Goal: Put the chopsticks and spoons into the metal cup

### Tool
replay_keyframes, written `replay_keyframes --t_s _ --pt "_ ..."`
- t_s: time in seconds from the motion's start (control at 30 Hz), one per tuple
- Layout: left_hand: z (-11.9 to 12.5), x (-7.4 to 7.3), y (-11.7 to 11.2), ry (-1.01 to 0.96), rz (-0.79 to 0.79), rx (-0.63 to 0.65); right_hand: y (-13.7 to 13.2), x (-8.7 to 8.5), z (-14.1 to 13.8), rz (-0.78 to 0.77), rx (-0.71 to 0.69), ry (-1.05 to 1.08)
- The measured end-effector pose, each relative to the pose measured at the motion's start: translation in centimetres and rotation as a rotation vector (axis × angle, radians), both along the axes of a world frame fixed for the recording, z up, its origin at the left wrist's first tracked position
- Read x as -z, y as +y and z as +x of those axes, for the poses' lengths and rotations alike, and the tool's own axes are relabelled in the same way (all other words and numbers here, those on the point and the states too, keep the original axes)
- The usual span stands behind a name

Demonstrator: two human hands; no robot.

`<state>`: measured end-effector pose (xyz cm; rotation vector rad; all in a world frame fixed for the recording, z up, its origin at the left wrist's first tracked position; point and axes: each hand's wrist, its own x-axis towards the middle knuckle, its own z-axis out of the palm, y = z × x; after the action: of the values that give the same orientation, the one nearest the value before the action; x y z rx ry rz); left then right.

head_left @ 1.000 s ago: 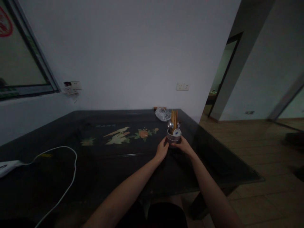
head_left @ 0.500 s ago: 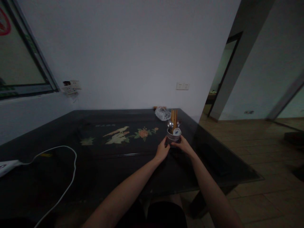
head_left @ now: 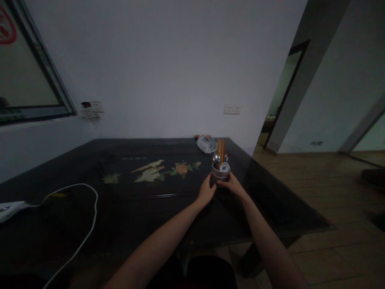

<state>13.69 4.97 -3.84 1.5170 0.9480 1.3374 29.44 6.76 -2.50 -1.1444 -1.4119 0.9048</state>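
A small round utensil holder [head_left: 219, 175] stands on the dark table [head_left: 135, 208] toward its right side. Wooden chopsticks [head_left: 221, 150], metal spoons and a white ceramic spoon [head_left: 224, 167] stick out of it. My left hand [head_left: 206, 191] curls against the holder's left side. My right hand [head_left: 232, 185] wraps its right side, fingers closed on it. Both arms reach forward from the near edge.
A painted bird and flower design [head_left: 153, 171] decorates the tabletop. A crumpled clear plastic bag [head_left: 206, 143] lies at the far edge behind the holder. A white cable [head_left: 87, 200] loops on the left from a white device [head_left: 9, 209]. Wooden floor and a doorway lie to the right.
Hardly anything has moved. Both hands stay on the holder, which sits in the same spot; only the view shifted slightly.
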Motion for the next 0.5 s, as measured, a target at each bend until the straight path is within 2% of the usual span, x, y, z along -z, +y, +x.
replay_keyframes --t_s 0.3,0.5 --pt "-0.08 -0.26 -0.22 -0.012 -0.003 -0.004 -0.40 -0.52 -0.36 -0.053 -0.034 0.069" --pt "-0.14 -0.71 -0.51 -0.026 -0.023 -0.015 -0.60 -0.88 -0.30 -0.033 -0.044 0.046"
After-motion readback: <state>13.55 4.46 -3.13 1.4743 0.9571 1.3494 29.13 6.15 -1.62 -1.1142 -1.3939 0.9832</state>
